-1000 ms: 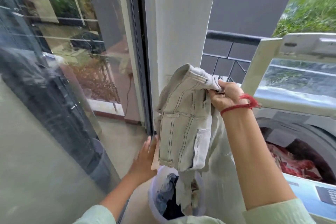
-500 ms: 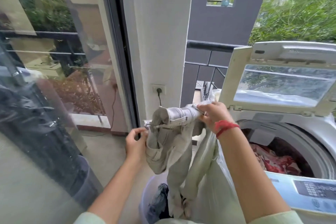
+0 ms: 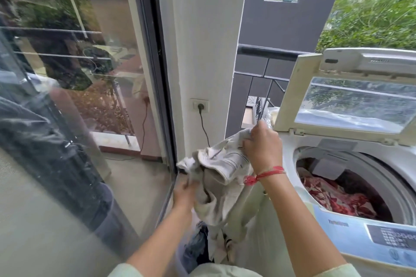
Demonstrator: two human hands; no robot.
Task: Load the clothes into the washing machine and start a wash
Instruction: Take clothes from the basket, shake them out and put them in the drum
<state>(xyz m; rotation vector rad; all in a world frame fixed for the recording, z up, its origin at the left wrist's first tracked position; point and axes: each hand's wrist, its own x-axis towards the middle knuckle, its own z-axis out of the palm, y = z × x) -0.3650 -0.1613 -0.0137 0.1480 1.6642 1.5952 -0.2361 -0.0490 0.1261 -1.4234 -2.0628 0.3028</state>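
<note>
I hold a pair of off-white trousers with dark stitching [image 3: 221,164] up over the laundry basket [image 3: 180,261], just left of the washing machine [image 3: 337,231]. My right hand [image 3: 263,146], with a red thread on its wrist, grips the upper part of the cloth. My left hand [image 3: 185,191] holds the lower left part, blurred. The trouser legs hang down into the basket, where dark blue clothes [image 3: 198,245] lie. The machine's lid [image 3: 351,96] stands open, and a red-and-white patterned cloth [image 3: 333,200] lies in the drum.
A white pillar with a plugged-in wall socket [image 3: 200,105] stands behind the trousers. A glass sliding door [image 3: 78,96] fills the left. A dark railing [image 3: 267,51] runs behind the machine. The control panel [image 3: 391,238] lies at the machine's front edge.
Both hands and the trousers have come down from a raised position and moved toward the machine. My left hand has shifted from the cloth's top edge to lower on it.
</note>
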